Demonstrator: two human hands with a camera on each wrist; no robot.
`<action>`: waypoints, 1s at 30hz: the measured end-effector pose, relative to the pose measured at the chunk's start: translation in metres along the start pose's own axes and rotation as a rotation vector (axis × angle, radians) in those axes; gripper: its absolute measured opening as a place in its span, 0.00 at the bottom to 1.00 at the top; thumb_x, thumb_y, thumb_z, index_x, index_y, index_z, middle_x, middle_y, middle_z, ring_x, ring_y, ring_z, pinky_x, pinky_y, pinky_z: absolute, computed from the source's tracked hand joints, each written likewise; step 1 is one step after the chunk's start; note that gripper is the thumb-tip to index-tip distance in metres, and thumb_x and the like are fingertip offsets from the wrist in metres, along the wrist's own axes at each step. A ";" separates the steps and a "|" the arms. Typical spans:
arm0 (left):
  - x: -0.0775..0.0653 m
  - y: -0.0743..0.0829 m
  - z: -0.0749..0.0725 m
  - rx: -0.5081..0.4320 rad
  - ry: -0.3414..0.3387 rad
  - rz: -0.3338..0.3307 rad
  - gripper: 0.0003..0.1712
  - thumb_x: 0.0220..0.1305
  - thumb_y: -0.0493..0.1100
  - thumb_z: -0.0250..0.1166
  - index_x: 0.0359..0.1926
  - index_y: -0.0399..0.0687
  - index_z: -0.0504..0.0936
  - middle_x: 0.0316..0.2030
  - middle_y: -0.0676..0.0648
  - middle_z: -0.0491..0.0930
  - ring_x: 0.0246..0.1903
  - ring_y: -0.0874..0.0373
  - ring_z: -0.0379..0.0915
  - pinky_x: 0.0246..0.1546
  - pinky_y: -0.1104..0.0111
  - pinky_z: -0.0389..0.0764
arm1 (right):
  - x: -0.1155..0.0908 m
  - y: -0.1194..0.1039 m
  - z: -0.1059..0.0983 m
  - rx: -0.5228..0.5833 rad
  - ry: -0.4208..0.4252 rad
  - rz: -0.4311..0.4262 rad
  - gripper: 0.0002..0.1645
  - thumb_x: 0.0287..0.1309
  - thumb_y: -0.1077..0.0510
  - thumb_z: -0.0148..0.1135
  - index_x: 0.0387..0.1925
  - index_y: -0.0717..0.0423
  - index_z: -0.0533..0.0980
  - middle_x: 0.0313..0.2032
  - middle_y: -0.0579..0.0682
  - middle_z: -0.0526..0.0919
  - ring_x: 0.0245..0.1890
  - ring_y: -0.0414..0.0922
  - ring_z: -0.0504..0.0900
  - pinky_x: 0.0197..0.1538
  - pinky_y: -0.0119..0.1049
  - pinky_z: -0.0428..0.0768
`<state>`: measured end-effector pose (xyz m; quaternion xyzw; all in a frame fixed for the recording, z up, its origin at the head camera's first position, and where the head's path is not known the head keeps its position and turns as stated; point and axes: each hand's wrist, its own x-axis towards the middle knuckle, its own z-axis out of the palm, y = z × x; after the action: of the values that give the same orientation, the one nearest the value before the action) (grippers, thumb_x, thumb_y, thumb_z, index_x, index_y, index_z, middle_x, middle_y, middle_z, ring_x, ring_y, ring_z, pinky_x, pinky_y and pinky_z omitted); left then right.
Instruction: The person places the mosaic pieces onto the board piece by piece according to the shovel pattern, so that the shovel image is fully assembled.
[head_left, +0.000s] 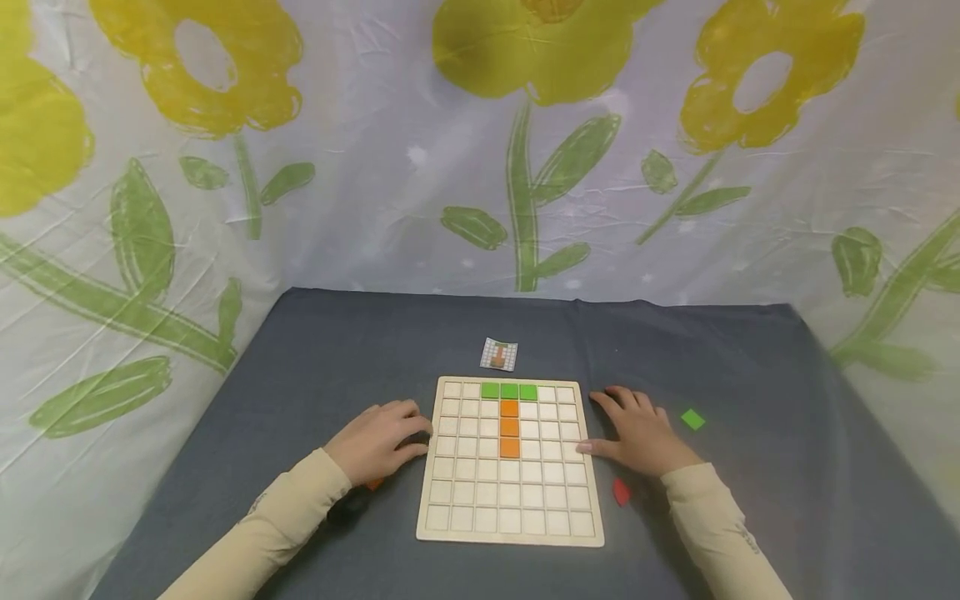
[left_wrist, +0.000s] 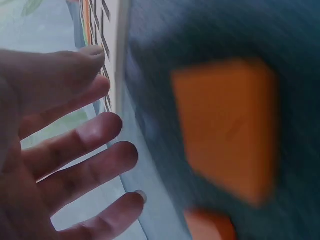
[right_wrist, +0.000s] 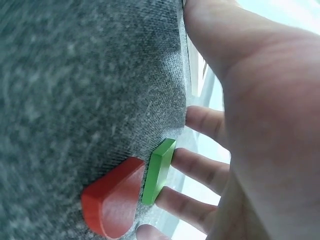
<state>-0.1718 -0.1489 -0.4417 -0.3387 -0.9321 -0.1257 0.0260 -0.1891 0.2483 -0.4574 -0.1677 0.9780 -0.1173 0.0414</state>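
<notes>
A pale wooden grid board (head_left: 510,522) lies flat on the dark cloth, a hand on either side of it. Three green square tiles (head_left: 509,392) fill part of its far row, and three orange tiles (head_left: 510,427) run in a column below the middle one. My left hand (head_left: 381,442) is at the board's left edge, fingers loosely bent, holding nothing. Under it lie a thick orange block (left_wrist: 220,130) and another orange piece (left_wrist: 210,226), blurred in the left wrist view. With fingers spread, my right hand (head_left: 637,429) has its thumb at the board's right edge.
A small printed card (head_left: 498,355) with a grid picture lies beyond the board. On the right, a red rounded piece (head_left: 621,492) lies near the right wrist and a loose green tile (head_left: 693,419) beyond the hand. Flower-printed fabric (head_left: 375,208) hangs around the table.
</notes>
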 end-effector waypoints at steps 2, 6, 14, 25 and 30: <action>-0.009 -0.007 -0.003 0.010 -0.005 -0.021 0.12 0.59 0.49 0.68 0.44 0.56 0.83 0.34 0.56 0.73 0.27 0.67 0.61 0.29 0.72 0.63 | 0.000 0.000 0.000 0.001 0.001 -0.002 0.53 0.48 0.25 0.60 0.68 0.52 0.64 0.65 0.60 0.64 0.63 0.64 0.62 0.53 0.67 0.64; -0.023 -0.020 -0.012 0.025 0.013 -0.039 0.12 0.58 0.48 0.69 0.44 0.54 0.84 0.34 0.55 0.74 0.27 0.67 0.62 0.28 0.71 0.64 | 0.001 0.001 0.001 -0.005 0.006 -0.002 0.53 0.48 0.25 0.60 0.68 0.52 0.64 0.65 0.60 0.64 0.63 0.64 0.62 0.53 0.67 0.64; -0.052 -0.041 -0.023 -0.043 0.003 -0.091 0.11 0.59 0.46 0.69 0.44 0.52 0.84 0.32 0.56 0.73 0.25 0.69 0.60 0.25 0.74 0.66 | 0.001 0.000 0.003 -0.008 0.002 0.001 0.54 0.47 0.24 0.60 0.68 0.52 0.65 0.65 0.60 0.64 0.63 0.64 0.63 0.52 0.67 0.65; -0.075 -0.053 -0.025 -0.078 -0.114 -0.177 0.23 0.58 0.55 0.68 0.53 0.53 0.80 0.37 0.58 0.74 0.30 0.68 0.69 0.29 0.70 0.72 | 0.001 0.000 0.001 -0.004 0.001 0.005 0.54 0.48 0.25 0.60 0.68 0.52 0.64 0.65 0.60 0.64 0.63 0.64 0.62 0.52 0.67 0.65; -0.078 -0.052 -0.025 -0.108 -0.139 -0.207 0.26 0.55 0.54 0.70 0.54 0.51 0.79 0.38 0.58 0.74 0.34 0.65 0.73 0.31 0.69 0.75 | 0.001 -0.001 0.001 -0.006 -0.002 0.010 0.54 0.47 0.24 0.60 0.68 0.52 0.64 0.65 0.61 0.64 0.63 0.65 0.62 0.53 0.67 0.64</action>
<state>-0.1466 -0.2424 -0.4391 -0.2497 -0.9535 -0.1537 -0.0698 -0.1898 0.2471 -0.4588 -0.1628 0.9791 -0.1141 0.0423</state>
